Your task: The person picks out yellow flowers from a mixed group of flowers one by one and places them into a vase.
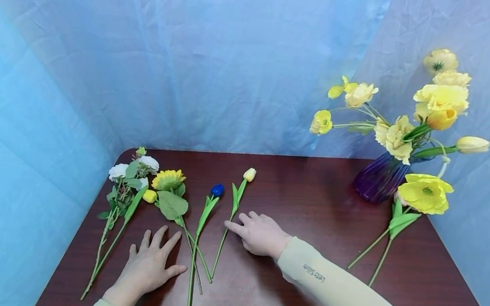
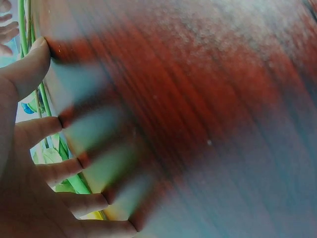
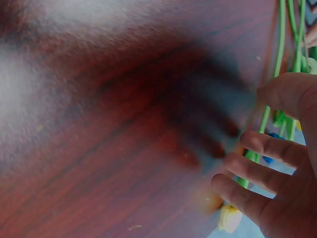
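Observation:
My left hand (image 1: 149, 264) rests spread on the table (image 1: 297, 198), with the thumb pointing toward the flower stems and nothing held. Just right of it lie a sunflower (image 1: 169, 181) and a blue tulip (image 1: 217, 190), their stems crossing. A pale yellow tulip (image 1: 249, 174) lies farther right. Beside its stem is my right hand (image 1: 261, 233), fingers loosely extended and the tip of one digit over the stem. In the right wrist view the thumb overlaps that green stem and no finger curls round it; whether it touches is unclear.
White roses (image 1: 119, 172) and a yellow tulip (image 1: 149, 196) lie at the left. A purple glass vase (image 1: 378, 180) of yellow flowers stands at the back right, a large yellow poppy (image 1: 425, 194) drooping from it. Green stems (image 1: 379, 262) lie before it. Blue cloth (image 1: 250, 69) hangs behind.

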Action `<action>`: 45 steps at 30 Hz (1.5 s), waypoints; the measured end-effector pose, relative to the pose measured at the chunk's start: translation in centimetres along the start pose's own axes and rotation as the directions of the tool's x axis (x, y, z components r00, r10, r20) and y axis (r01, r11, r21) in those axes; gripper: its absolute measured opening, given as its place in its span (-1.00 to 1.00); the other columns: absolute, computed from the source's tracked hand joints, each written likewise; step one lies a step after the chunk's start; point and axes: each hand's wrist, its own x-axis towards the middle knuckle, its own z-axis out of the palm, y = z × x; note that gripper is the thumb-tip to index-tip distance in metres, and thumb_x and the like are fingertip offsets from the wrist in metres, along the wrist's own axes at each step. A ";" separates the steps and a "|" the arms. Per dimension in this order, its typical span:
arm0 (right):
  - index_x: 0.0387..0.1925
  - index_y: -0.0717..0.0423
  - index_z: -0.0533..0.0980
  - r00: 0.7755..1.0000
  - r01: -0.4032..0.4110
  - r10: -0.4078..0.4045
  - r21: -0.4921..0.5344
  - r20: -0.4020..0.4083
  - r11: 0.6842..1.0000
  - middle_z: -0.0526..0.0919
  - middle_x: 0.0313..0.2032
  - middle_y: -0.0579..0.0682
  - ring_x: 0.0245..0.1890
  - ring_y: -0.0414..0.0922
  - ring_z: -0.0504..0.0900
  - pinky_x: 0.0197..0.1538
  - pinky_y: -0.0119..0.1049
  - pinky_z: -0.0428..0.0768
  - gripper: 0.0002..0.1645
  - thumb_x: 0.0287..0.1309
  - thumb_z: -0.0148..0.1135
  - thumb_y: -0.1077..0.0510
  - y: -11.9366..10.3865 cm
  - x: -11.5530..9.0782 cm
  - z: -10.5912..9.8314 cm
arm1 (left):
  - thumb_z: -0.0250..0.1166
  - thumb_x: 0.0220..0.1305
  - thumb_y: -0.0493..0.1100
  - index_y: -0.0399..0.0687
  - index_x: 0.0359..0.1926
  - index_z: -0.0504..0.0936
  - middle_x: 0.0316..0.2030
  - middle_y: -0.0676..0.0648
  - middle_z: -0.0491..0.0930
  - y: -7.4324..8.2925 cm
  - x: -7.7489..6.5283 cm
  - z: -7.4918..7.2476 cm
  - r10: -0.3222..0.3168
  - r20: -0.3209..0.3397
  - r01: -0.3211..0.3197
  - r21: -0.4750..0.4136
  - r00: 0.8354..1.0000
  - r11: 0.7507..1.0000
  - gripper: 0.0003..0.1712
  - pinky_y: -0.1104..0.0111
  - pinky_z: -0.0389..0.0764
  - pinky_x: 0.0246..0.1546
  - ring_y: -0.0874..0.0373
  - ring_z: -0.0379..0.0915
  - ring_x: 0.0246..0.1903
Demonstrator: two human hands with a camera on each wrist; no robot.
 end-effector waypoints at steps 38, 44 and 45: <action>-0.40 0.16 0.37 0.868 -0.419 0.440 0.136 -0.231 0.898 0.55 -0.47 0.07 -0.48 0.04 0.52 -0.42 -0.05 0.59 -0.80 0.06 0.19 0.44 8.1 -4.4 4.1 | 0.28 -0.06 0.52 0.15 0.40 0.28 0.32 -0.32 0.17 0.1 0.2 -0.4 0.011 -0.012 -0.010 0.022 1.000 1.000 0.06 -0.54 0.19 -0.11 -0.55 0.02 0.22; -0.47 0.17 0.37 0.835 -0.495 0.519 0.162 -0.185 0.854 0.56 -0.49 0.08 -0.46 0.08 0.54 -0.41 0.00 0.59 -0.83 0.02 0.18 0.42 8.6 -4.7 3.7 | 0.28 -0.05 0.51 0.14 0.41 0.28 0.33 -0.32 0.16 0.1 0.2 -0.3 0.014 -0.011 -0.014 0.013 1.000 1.000 0.06 -0.55 0.17 -0.11 -0.55 0.00 0.23; -0.47 0.17 0.40 0.830 -0.508 0.532 0.167 -0.166 0.845 0.57 -0.49 0.08 -0.45 0.09 0.54 -0.41 0.01 0.59 -0.85 0.02 0.18 0.41 8.6 -4.7 3.6 | 0.28 -0.05 0.51 0.15 0.41 0.28 0.33 -0.32 0.16 0.1 0.2 -0.2 0.014 -0.011 -0.014 0.012 1.000 1.000 0.06 -0.55 0.17 -0.11 -0.55 0.00 0.23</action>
